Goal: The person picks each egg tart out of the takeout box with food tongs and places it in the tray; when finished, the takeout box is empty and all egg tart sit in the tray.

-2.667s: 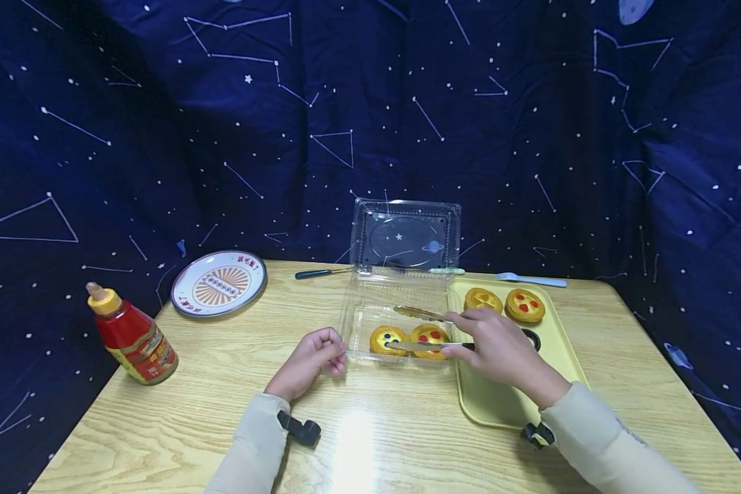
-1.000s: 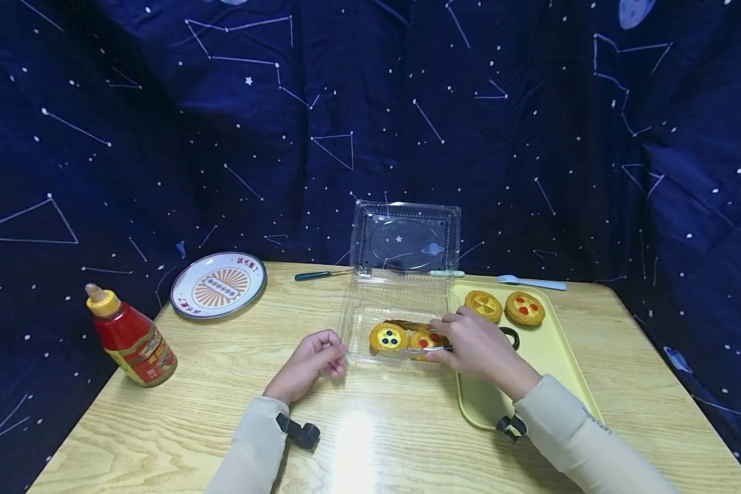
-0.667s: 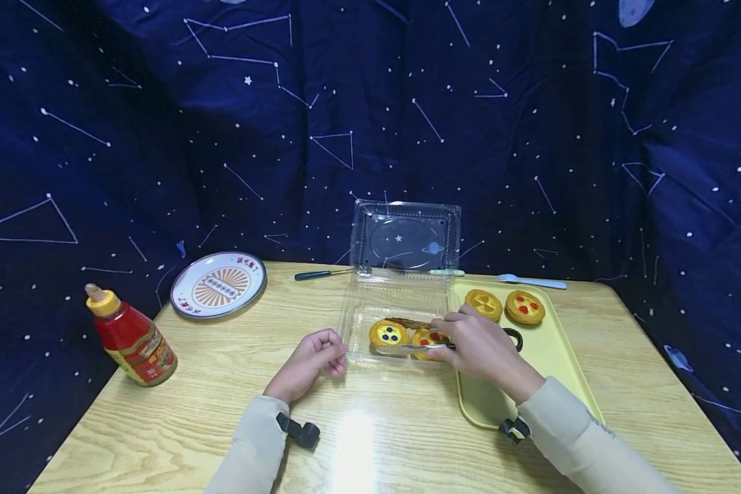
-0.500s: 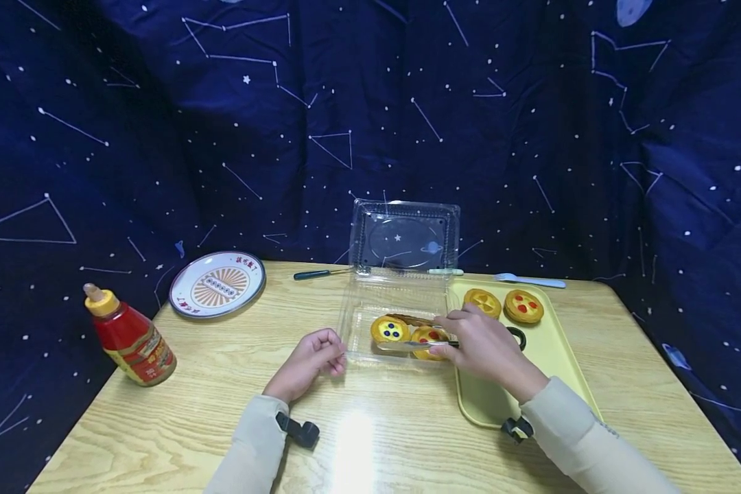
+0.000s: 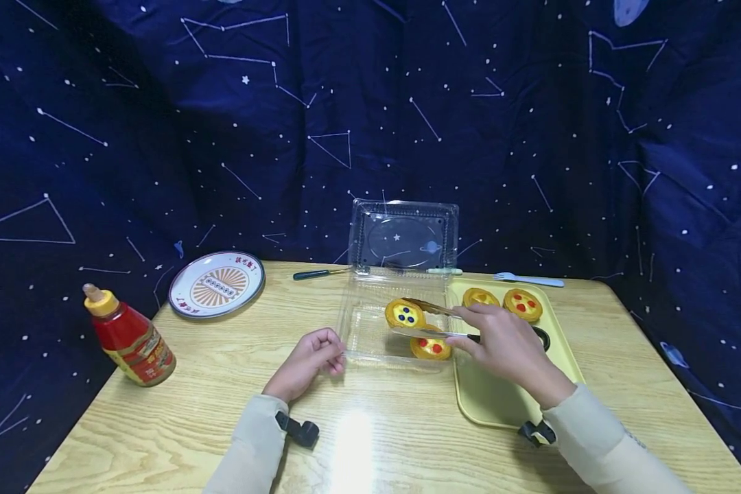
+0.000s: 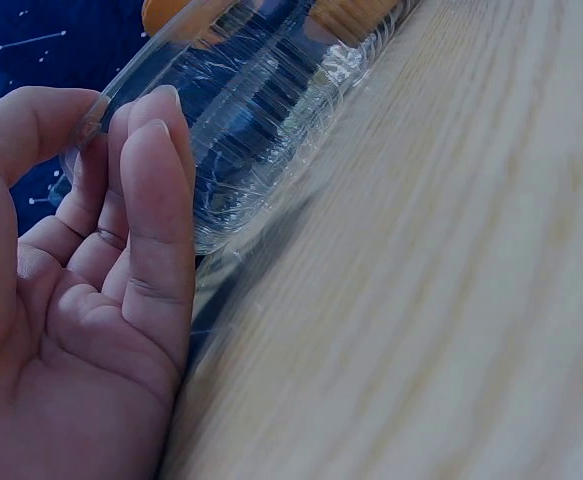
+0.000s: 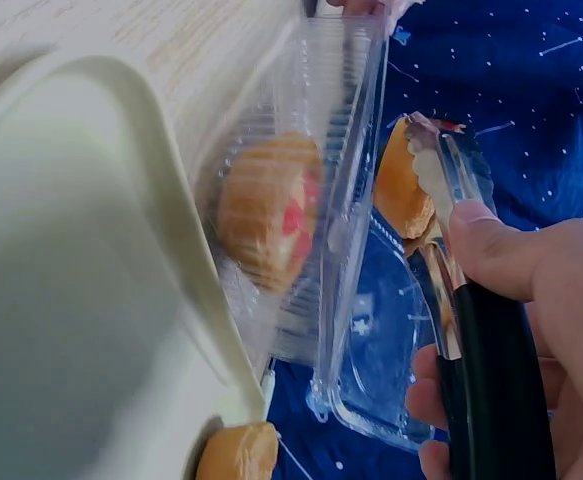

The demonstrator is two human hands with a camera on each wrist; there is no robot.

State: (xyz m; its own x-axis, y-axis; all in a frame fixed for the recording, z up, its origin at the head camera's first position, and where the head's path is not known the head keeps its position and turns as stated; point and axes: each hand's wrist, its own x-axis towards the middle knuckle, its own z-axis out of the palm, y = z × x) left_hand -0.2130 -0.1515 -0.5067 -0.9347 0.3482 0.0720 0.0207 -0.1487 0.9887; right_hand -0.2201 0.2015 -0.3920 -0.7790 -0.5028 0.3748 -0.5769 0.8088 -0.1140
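My right hand point(image 5: 509, 346) grips metal food tongs point(image 7: 496, 380) with black handles. Between the tong tips is an egg tart with blue dots point(image 5: 405, 313), raised above the clear plastic clamshell container point(image 5: 361, 336). Inside the container, a red-dotted egg tart point(image 5: 431, 348) sits near the front right, partly covered by a tong arm in the head view. At the front left corner, my left hand point(image 5: 311, 360) pinches the container's rim between thumb and fingers; the left wrist view shows this close up. The container's lid point(image 5: 404, 237) stands raised at the back.
A yellow tray point(image 5: 494, 405) to the right bears a plain-topped tart point(image 5: 480, 297) and another red-dotted tart point(image 5: 523, 305). Behind it lies a blue fork point(image 5: 531, 279). Left are a dark-handled utensil point(image 5: 311, 274), a patterned plate point(image 5: 217, 285) and a red squeeze bottle point(image 5: 132, 339).
The tongs have closed on the blue-dotted tart and lifted it up and to the right, out of its place beside the red-dotted tart. The left hand stays at the rim.
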